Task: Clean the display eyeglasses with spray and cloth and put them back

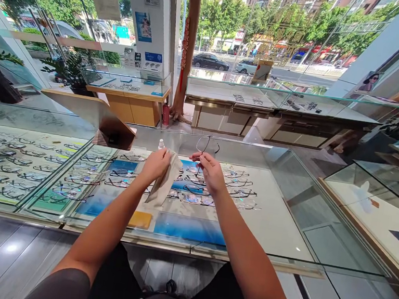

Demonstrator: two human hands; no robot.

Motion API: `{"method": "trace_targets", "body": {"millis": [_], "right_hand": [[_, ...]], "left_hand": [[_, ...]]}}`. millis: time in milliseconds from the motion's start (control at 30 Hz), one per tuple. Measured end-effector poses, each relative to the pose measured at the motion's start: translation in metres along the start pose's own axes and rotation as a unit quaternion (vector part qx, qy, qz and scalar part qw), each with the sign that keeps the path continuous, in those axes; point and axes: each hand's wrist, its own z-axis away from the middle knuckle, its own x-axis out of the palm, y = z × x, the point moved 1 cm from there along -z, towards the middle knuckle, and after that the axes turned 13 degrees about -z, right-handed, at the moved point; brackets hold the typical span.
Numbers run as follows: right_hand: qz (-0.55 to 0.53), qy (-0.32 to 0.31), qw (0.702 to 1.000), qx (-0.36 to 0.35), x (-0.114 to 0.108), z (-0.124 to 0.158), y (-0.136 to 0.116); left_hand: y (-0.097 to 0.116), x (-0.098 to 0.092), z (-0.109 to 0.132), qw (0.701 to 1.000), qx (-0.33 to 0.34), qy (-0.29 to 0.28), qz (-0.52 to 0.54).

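Observation:
A beige cleaning cloth (165,180) hangs down from my left hand (158,165), whose fingers are closed on it. To the right, my right hand (210,170) pinches a pair of thin-framed eyeglasses (207,145), holding them up above the glass counter. The lenses stand over the fingertips, and a dark temple arm runs down past the fingers. A small white-capped bottle (161,144) stands just behind my left hand, its lower part hidden. Under both hands, several rows of eyeglasses (198,199) lie inside the glass display case (277,227).
A mirror on a wooden stand (114,132) rests on the counter to the left. An orange-yellow block (140,219) lies in the case's front part. Further glass display cases (228,95) stand along the window, and another case (371,199) is at the right.

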Motion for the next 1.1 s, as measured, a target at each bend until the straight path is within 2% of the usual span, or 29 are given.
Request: {"method": "trace_targets", "body": {"millis": [167,300,367,500,633,867,1000,1100], "right_hand": [[0.005,-0.001,1.0,-0.005,0.001,0.002,0.004],[0.001,0.001,1.0,-0.018,0.003,0.004,0.006],[-0.005,0.002,1.0,-0.016,0.004,0.005,0.006],[-0.028,0.004,0.999,0.019,0.007,0.007,0.003],[-0.037,0.012,0.997,0.061,0.009,0.01,0.003],[-0.055,0.005,0.996,0.068,0.012,0.012,0.002],[-0.056,0.011,0.996,0.073,0.013,0.012,0.001],[-0.057,0.007,0.996,0.073,0.013,0.013,0.0]], "left_hand": [[0.012,-0.006,0.006,0.989,0.042,-0.021,0.142],[0.021,0.0,0.013,0.93,0.039,-0.107,0.348],[0.024,0.002,0.017,0.909,0.034,-0.132,0.394],[0.027,0.001,0.021,0.881,0.055,-0.165,0.441],[0.03,-0.001,0.024,0.875,0.057,-0.181,0.445],[0.037,0.001,0.03,0.856,0.049,-0.133,0.497],[0.042,0.001,0.034,0.827,0.026,-0.185,0.531],[0.045,0.001,0.035,0.798,0.034,-0.233,0.555]]}}
